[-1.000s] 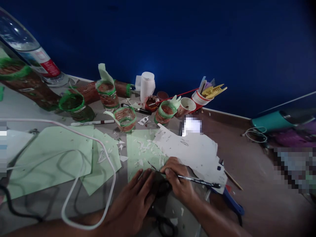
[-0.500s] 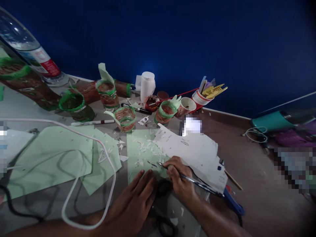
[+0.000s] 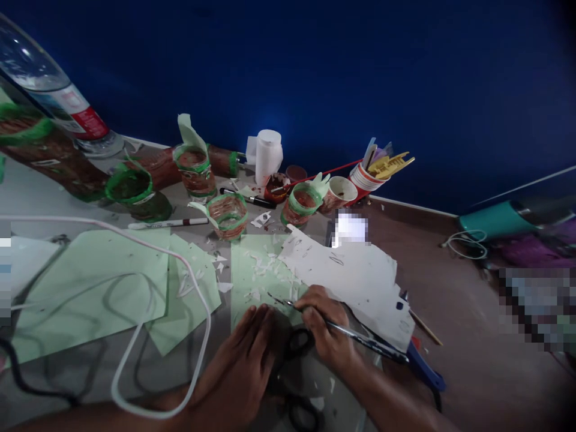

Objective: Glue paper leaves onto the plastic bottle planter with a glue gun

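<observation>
Lying nearest, black scissors (image 3: 291, 345) crowd the gap between the flat left hand (image 3: 247, 366) and the right hand (image 3: 327, 327), which pinches a slim, shiny, dark-ended pen-like tool (image 3: 369, 342) over a scrap-strewn green sheet (image 3: 240, 270); green-rimmed cups (image 3: 300, 213) stand beyond.

Craft workspace: painted cups (image 3: 299, 210), paper (image 3: 258, 285)

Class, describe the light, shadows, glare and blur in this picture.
Head view: the blue wall is dim, darkening toward the upper right corner; head view: glare spots the plastic bottle, whose lean may be lens distortion; head view: curved shadows cross the green paper; head view: the pen-like tool glints; head view: the purple bundle looks smeared.
</observation>
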Action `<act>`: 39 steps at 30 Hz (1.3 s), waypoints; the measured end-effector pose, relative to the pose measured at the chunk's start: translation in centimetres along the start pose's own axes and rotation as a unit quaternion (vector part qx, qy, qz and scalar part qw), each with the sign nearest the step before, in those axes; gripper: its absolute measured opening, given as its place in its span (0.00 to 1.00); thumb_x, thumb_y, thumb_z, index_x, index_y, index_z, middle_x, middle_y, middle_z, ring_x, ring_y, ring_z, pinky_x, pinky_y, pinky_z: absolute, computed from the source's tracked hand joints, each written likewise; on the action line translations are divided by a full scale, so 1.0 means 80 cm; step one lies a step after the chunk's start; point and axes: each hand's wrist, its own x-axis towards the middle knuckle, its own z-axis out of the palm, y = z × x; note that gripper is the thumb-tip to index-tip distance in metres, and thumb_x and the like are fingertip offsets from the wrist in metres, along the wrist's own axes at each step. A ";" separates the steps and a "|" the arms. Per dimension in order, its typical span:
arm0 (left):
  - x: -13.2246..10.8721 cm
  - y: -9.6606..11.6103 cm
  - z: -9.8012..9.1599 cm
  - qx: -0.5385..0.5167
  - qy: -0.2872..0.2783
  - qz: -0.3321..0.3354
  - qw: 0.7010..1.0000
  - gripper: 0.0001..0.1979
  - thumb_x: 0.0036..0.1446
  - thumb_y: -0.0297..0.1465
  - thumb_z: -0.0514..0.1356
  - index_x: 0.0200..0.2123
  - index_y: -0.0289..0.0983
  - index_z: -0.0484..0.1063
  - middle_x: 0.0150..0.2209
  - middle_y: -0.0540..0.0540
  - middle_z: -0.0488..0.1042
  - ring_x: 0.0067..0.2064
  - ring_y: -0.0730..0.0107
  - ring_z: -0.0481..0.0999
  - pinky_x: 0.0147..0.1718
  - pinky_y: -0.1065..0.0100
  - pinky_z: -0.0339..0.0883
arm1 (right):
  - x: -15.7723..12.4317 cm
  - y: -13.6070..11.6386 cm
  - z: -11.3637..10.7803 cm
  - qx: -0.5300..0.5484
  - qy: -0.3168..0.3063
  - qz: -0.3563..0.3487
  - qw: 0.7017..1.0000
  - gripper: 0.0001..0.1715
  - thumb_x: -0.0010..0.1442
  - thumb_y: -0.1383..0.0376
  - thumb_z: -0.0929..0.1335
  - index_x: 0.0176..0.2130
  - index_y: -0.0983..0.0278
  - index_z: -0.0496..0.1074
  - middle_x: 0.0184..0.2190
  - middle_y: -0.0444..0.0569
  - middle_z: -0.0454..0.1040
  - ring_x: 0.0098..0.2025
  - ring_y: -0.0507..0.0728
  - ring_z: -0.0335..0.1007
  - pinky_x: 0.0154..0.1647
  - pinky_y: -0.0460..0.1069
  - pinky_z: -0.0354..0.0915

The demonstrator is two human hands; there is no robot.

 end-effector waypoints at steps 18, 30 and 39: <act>-0.003 0.000 0.005 -0.014 0.005 0.013 1.000 0.27 0.61 0.38 0.54 0.60 0.28 0.65 0.62 0.34 0.64 0.65 0.50 0.58 0.64 0.55 0.38 | 0.002 0.003 0.003 -0.003 -0.067 -0.036 0.997 0.20 0.67 0.52 0.60 0.37 0.59 0.76 0.26 0.47 0.72 0.33 0.57 0.68 0.36 0.53 0.64; -0.001 0.001 0.003 -0.019 0.003 0.007 1.000 0.28 0.59 0.36 0.55 0.60 0.27 0.63 0.62 0.33 0.63 0.65 0.48 0.56 0.64 0.54 0.36 | 0.007 0.002 0.006 -0.005 -0.106 -0.060 0.993 0.26 0.68 0.49 0.57 0.38 0.59 0.76 0.24 0.46 0.72 0.30 0.56 0.67 0.37 0.54 0.61; 0.001 0.001 0.001 -0.010 0.001 0.011 1.000 0.27 0.59 0.35 0.54 0.60 0.27 0.63 0.61 0.33 0.65 0.64 0.48 0.59 0.63 0.54 0.40 | 0.007 0.006 0.010 -0.024 -0.109 -0.069 0.991 0.27 0.69 0.49 0.56 0.40 0.59 0.76 0.25 0.47 0.73 0.30 0.56 0.67 0.37 0.54 0.60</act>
